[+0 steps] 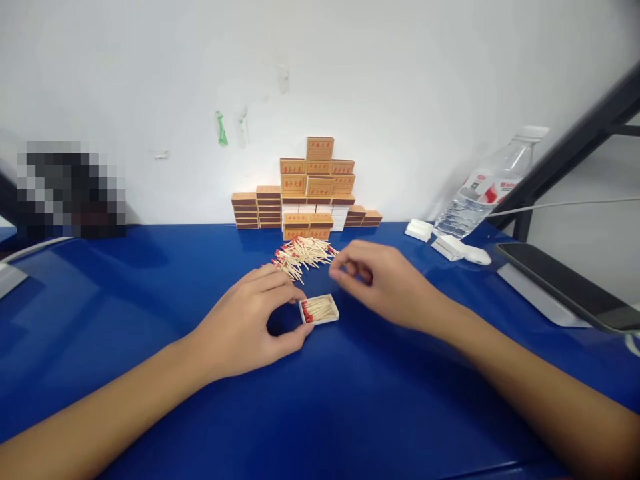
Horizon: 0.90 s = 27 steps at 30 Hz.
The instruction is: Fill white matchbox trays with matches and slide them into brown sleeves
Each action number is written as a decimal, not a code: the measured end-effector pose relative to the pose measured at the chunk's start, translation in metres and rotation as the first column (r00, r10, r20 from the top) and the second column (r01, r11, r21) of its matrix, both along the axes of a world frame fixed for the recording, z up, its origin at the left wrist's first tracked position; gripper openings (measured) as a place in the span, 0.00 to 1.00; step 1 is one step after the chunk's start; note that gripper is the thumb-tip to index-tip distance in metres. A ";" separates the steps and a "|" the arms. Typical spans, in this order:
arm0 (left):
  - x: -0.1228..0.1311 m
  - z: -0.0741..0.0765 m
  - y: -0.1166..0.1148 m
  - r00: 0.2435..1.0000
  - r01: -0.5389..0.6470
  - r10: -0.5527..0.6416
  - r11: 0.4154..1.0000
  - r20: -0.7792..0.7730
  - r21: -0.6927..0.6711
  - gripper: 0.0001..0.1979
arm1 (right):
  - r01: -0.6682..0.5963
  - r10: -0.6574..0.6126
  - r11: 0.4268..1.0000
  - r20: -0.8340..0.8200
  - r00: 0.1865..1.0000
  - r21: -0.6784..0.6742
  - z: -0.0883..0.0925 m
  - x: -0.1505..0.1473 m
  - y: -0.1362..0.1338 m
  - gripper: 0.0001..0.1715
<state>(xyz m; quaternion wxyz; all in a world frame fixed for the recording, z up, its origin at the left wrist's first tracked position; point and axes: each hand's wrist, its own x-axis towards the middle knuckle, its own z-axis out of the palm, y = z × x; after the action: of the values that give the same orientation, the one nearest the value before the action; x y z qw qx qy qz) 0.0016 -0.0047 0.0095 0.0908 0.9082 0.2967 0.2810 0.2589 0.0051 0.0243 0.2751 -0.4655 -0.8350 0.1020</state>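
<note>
Probably I'm filling the tray (326,321) my left fingers (294,341) clamp, while my right fingers (350,283), closure unclear, likely need matches (307,250) beside them.

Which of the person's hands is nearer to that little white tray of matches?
The left. The left hand touches the tray at its left end; the right hand is farther back and to the right, apart from it.
</note>
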 end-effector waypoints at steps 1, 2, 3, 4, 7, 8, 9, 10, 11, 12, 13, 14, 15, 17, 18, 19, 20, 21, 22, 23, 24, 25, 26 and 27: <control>0.000 0.000 0.000 1.000 -0.016 0.015 1.000 0.009 0.014 0.08 | 0.102 -0.102 0.994 -0.002 0.995 0.036 -0.003 0.005 0.007 0.07; 0.000 0.000 0.001 0.999 -0.030 0.030 0.999 0.018 0.025 0.07 | 0.194 -0.195 0.980 0.008 0.981 0.051 -0.007 0.010 0.014 0.08; 0.000 0.000 0.001 0.999 -0.045 0.044 0.999 0.025 0.031 0.06 | 0.255 -0.256 0.966 0.022 0.966 0.044 -0.011 0.014 0.021 0.09; 0.000 0.000 0.001 0.998 -0.059 0.058 0.998 0.029 0.034 0.06 | 0.290 -0.291 0.957 0.035 0.956 0.027 -0.015 0.018 0.027 0.10; 0.000 0.000 0.002 0.995 -0.090 0.088 0.995 0.035 0.040 0.06 | 0.313 -0.310 0.949 0.075 0.948 -0.032 -0.023 0.022 0.036 0.10; 0.000 0.000 0.002 0.995 -0.091 0.090 0.995 0.034 0.041 0.06 | 0.309 -0.305 0.950 0.083 0.949 -0.038 -0.024 0.022 0.037 0.09; 0.000 0.000 0.002 0.995 -0.090 0.089 0.995 0.034 0.043 0.06 | 0.306 -0.302 0.951 0.088 0.949 -0.036 -0.024 0.021 0.036 0.09; 0.000 0.000 0.002 0.996 -0.087 0.086 0.995 0.034 0.044 0.06 | 0.305 -0.301 0.952 0.089 0.949 -0.028 -0.024 0.019 0.035 0.09; 0.000 0.000 0.001 0.996 -0.085 0.084 0.995 0.035 0.045 0.06 | 0.305 -0.302 0.952 0.088 0.949 -0.017 -0.024 0.018 0.034 0.09; 0.000 0.000 0.001 0.996 -0.084 0.083 0.995 0.035 0.044 0.06 | 0.304 -0.303 0.953 0.087 0.949 -0.007 -0.023 0.016 0.033 0.09; 0.000 0.000 0.001 0.996 -0.084 0.083 0.996 0.035 0.043 0.07 | 0.304 -0.303 0.953 0.085 0.949 0.000 -0.022 0.014 0.032 0.09; 0.000 0.000 0.001 0.996 -0.085 0.084 0.996 0.034 0.041 0.07 | 0.304 -0.303 0.953 0.084 0.949 0.004 -0.022 0.013 0.032 0.09; 0.000 0.000 0.001 0.996 -0.085 0.084 0.996 0.034 0.038 0.07 | 0.304 -0.303 0.953 0.083 0.949 0.004 -0.022 0.011 0.032 0.09; 0.000 0.000 0.002 0.996 -0.084 0.083 0.996 0.030 0.031 0.06 | 0.309 -0.307 0.951 0.084 0.948 -0.008 -0.022 0.009 0.032 0.09; 0.000 0.000 0.002 0.996 -0.084 0.083 0.996 0.030 0.028 0.06 | 0.316 -0.313 0.949 0.083 0.946 -0.015 -0.022 0.008 0.033 0.09; 0.000 -0.001 0.002 0.996 -0.083 0.082 0.996 0.031 0.026 0.06 | 0.324 -0.321 0.946 0.082 0.944 -0.020 -0.022 0.008 0.034 0.09; -0.001 -0.001 0.002 0.996 -0.082 0.081 0.996 0.031 0.023 0.06 | 0.330 -0.328 0.944 0.082 0.941 -0.022 -0.022 0.008 0.034 0.09; -0.001 -0.001 0.003 0.996 -0.082 0.081 0.996 0.031 0.022 0.06 | 0.334 -0.331 0.942 0.086 0.940 -0.023 -0.022 0.008 0.035 0.09; -0.001 -0.001 0.003 0.996 -0.082 0.081 0.996 0.030 0.023 0.06 | 0.333 -0.329 0.943 0.095 0.939 -0.023 -0.022 0.009 0.036 0.09; -0.001 -0.001 0.003 0.996 -0.082 0.081 0.996 0.029 0.024 0.07 | 0.330 -0.326 0.944 0.107 0.939 -0.022 -0.021 0.010 0.036 0.09; -0.001 -0.002 0.003 0.996 -0.084 0.083 0.996 0.027 0.026 0.07 | 0.329 -0.324 0.944 0.120 0.938 -0.019 -0.020 0.012 0.036 0.09; -0.001 -0.002 0.003 0.996 -0.085 0.085 0.996 0.025 0.027 0.07 | 0.330 -0.325 0.944 0.131 0.937 -0.016 -0.020 0.013 0.036 0.09; -0.001 -0.002 0.003 0.996 -0.087 0.087 0.996 0.025 0.030 0.07 | 0.333 -0.328 0.943 0.140 0.934 -0.015 -0.018 0.015 0.036 0.09; -0.001 -0.002 0.003 0.996 -0.089 0.088 0.996 0.026 0.032 0.07 | 0.339 -0.333 0.941 0.147 0.931 -0.018 -0.017 0.016 0.036 0.08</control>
<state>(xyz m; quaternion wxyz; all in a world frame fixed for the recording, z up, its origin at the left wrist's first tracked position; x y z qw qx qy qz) 0.0003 -0.0017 0.0074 0.0671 0.8920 0.3307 0.3008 0.2752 0.0415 0.0071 0.2182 -0.6132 -0.7583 0.0380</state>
